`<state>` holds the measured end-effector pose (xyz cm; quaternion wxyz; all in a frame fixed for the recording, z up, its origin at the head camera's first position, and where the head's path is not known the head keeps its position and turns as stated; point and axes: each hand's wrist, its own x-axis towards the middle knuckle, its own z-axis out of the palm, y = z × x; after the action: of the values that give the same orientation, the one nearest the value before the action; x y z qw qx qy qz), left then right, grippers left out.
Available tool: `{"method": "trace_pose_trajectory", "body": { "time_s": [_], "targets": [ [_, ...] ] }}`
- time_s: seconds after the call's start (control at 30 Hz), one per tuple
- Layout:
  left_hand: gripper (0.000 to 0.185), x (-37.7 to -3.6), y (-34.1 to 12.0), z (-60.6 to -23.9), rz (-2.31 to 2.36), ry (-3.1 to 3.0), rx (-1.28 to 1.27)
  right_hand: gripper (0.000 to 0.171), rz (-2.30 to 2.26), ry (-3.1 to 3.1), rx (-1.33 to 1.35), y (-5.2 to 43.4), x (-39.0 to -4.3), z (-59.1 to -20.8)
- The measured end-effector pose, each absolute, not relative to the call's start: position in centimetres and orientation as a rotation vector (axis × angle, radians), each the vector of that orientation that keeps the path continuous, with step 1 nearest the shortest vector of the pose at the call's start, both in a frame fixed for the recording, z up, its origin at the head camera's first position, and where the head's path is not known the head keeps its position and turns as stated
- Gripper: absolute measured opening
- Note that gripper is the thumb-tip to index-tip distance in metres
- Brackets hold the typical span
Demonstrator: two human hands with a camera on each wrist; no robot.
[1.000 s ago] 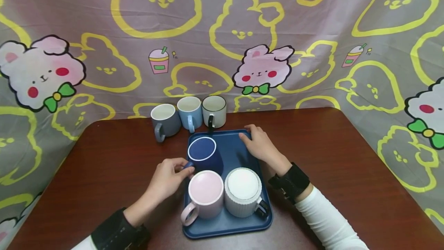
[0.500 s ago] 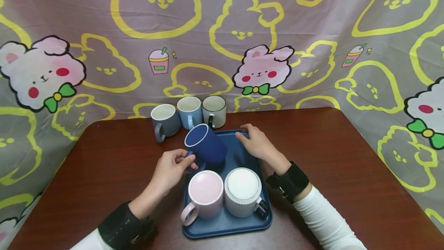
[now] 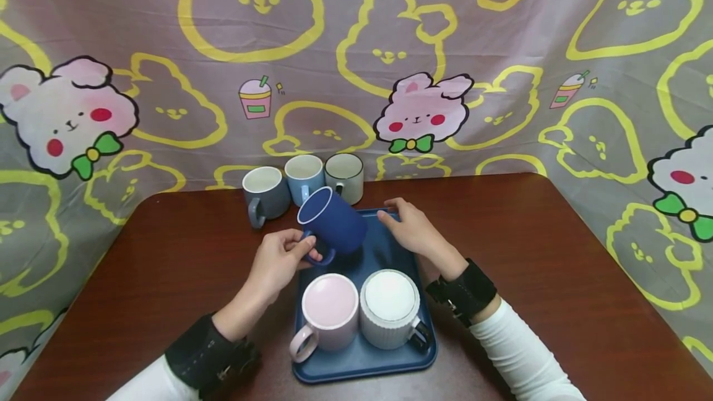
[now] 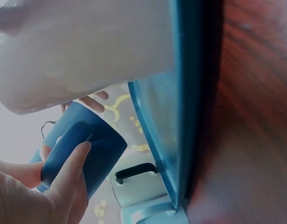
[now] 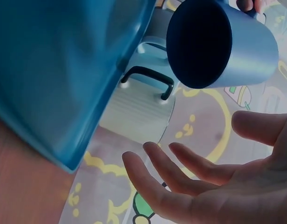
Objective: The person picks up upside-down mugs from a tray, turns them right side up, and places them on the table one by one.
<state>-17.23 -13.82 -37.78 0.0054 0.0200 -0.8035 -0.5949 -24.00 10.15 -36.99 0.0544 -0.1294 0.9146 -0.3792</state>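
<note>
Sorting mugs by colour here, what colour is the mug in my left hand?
Dark navy blue mug, thin white rim; the head view shows it best.

The left hand (image 3: 276, 263) grips the navy mug (image 3: 332, 226) by its handle, tilted above the blue tray (image 3: 384, 361). Just beyond the grip stand three mugs (image 3: 303, 181); nearer are a pink mug (image 3: 328, 311) and white ribbed mug (image 3: 390, 307). Bare table (image 3: 184, 252) lies leftward.

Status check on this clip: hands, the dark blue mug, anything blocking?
Left hand grips dark blue mug by its handle, lifted and tilted above the tray. Right hand open at tray's far edge. Three mugs stand close behind.
</note>
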Motion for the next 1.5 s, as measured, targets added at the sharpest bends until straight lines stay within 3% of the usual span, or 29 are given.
{"method": "trace_pose_trajectory", "body": {
  "time_s": [1.23,1.5],
  "targets": [
    [0.029,-18.8,-11.8,-32.2,-2.334,-2.183,0.009,0.055,-1.126,2.692,-0.433,9.3,-21.9,-33.1],
    [0.029,-19.0,-11.1,-31.4,-2.415,-2.13,0.035,0.048,-1.204,2.582,-0.516,9.0,-21.8,-32.4]
  ]
}}
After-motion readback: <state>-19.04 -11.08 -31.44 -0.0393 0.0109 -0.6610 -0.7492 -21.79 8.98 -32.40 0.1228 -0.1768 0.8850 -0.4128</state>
